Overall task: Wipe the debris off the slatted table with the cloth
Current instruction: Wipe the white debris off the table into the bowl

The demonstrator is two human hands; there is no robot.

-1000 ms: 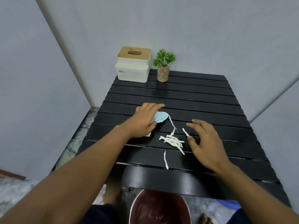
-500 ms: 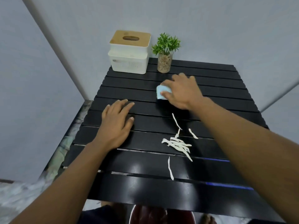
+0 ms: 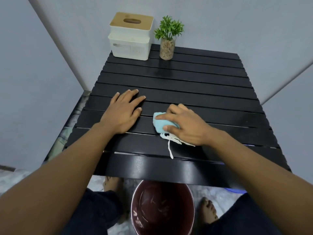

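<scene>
A black slatted table (image 3: 194, 85) fills the middle of the view. My right hand (image 3: 184, 126) grips a light blue cloth (image 3: 160, 122) pressed onto the slats near the front. White paper shreds (image 3: 171, 139) lie bunched under and just in front of that hand, with one strip trailing toward the front edge. My left hand (image 3: 123, 111) rests flat on the table, fingers straight, to the left of the cloth.
A white tissue box with a wooden lid (image 3: 130, 36) and a small potted plant (image 3: 167, 39) stand at the table's far edge. A dark red bucket (image 3: 162, 207) sits on the floor under the front edge, between my bare feet. Grey walls close in on both sides.
My right hand has drawn the cloth from the far middle of the table toward me, onto the shreds, which are now bunched together. My left hand stayed flat on the left.
</scene>
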